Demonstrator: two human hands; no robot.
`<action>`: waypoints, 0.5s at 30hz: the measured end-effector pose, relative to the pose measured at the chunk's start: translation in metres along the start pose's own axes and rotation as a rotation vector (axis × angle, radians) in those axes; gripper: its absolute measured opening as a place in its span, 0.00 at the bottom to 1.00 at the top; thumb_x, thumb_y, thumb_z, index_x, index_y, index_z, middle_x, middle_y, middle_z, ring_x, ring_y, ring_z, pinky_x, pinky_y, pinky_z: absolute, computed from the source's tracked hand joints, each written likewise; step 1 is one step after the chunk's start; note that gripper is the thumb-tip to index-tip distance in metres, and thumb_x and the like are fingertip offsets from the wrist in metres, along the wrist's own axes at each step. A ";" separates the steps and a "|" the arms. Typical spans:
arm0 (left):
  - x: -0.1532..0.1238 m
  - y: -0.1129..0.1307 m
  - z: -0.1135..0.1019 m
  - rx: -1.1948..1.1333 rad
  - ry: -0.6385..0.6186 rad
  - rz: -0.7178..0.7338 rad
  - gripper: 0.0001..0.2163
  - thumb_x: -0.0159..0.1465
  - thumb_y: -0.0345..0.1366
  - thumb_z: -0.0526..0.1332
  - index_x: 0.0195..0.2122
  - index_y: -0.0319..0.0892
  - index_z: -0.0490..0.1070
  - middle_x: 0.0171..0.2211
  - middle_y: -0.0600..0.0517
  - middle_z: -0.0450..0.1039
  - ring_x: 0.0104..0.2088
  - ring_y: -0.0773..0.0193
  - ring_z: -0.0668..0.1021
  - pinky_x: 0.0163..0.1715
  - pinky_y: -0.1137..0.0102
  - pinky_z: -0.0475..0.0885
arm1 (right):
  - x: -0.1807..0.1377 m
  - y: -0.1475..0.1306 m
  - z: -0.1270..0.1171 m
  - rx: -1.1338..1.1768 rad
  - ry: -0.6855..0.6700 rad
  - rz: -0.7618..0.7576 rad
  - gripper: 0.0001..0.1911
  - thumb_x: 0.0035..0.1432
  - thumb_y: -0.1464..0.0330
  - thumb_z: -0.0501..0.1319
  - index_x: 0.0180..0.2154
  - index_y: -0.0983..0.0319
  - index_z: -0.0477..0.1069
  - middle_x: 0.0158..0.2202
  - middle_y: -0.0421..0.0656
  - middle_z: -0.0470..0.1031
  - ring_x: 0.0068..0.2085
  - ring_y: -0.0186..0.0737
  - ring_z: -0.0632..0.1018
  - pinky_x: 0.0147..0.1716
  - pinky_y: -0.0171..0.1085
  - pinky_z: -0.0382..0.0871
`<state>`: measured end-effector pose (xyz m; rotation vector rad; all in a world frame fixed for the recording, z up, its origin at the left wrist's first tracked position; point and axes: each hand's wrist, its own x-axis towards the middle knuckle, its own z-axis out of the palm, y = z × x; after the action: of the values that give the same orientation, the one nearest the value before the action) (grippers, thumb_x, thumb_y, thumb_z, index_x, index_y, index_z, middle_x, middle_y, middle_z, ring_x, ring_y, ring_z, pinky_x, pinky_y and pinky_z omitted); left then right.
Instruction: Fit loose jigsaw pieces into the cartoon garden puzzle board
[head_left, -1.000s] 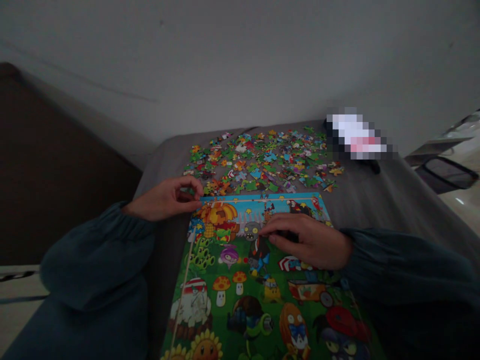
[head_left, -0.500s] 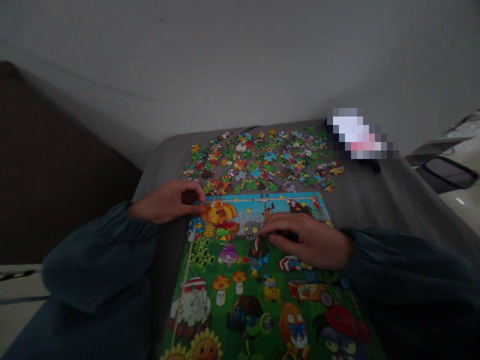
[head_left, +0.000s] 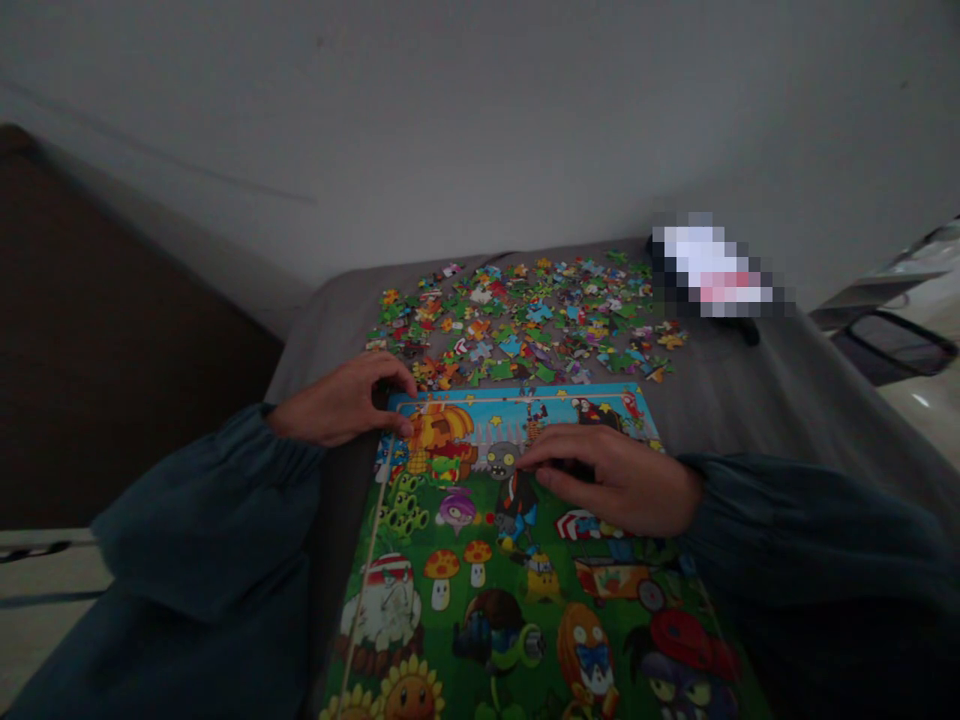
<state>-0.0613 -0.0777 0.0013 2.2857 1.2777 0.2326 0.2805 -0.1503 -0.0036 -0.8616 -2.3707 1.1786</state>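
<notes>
A colourful cartoon jigsaw board (head_left: 450, 625) lies on the grey cloth, its top edge facing away from me. My left hand (head_left: 345, 398) is at the board's far left corner, thumb and fingers apart, fingertips at the edge with no piece visible between them. Over the upper right part of the board is my right hand (head_left: 619, 480), palm down, its fingers stretched out to the left above a grey-headed figure. A dark gap shows between its index finger and thumb; the other fingers are partly hidden.
Many loose jigsaw pieces (head_left: 517, 320) are spread beyond the board's top edge. A blurred-out phone-like object (head_left: 712, 265) sits at the back right. Grey cloth (head_left: 780, 410) covers the surface, a wall rises behind, and a dark brown panel (head_left: 112, 350) stands at left.
My left hand has shifted slightly right and its fingers have spread a little at the board's corner. The right hand is nearly unmoved.
</notes>
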 end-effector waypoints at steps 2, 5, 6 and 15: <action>0.000 0.000 -0.001 0.011 0.003 -0.004 0.25 0.50 0.62 0.71 0.35 0.45 0.75 0.39 0.51 0.76 0.43 0.56 0.75 0.49 0.62 0.68 | 0.000 0.000 0.000 -0.002 0.009 -0.004 0.13 0.68 0.70 0.55 0.46 0.62 0.78 0.42 0.46 0.80 0.42 0.39 0.79 0.43 0.39 0.73; 0.000 -0.004 -0.003 0.044 0.023 -0.011 0.25 0.48 0.62 0.72 0.34 0.46 0.75 0.38 0.52 0.76 0.42 0.55 0.75 0.48 0.63 0.67 | 0.000 0.001 0.001 0.007 0.016 -0.014 0.13 0.68 0.70 0.55 0.46 0.61 0.78 0.43 0.46 0.80 0.42 0.38 0.79 0.44 0.39 0.74; 0.000 -0.005 -0.004 0.060 0.033 -0.016 0.25 0.46 0.62 0.73 0.33 0.46 0.75 0.37 0.52 0.76 0.42 0.55 0.74 0.47 0.64 0.67 | 0.000 0.002 0.001 0.009 0.015 -0.019 0.13 0.68 0.70 0.55 0.46 0.61 0.77 0.42 0.46 0.80 0.42 0.38 0.79 0.44 0.39 0.74; -0.002 0.007 -0.002 0.056 0.001 -0.025 0.21 0.50 0.57 0.73 0.31 0.44 0.74 0.31 0.54 0.73 0.33 0.61 0.72 0.34 0.69 0.64 | 0.000 0.004 0.001 0.002 0.016 -0.039 0.14 0.68 0.70 0.55 0.48 0.63 0.77 0.42 0.46 0.80 0.42 0.39 0.79 0.43 0.40 0.74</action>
<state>-0.0579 -0.0817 0.0068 2.3155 1.3286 0.1915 0.2814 -0.1495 -0.0073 -0.8172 -2.3626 1.1542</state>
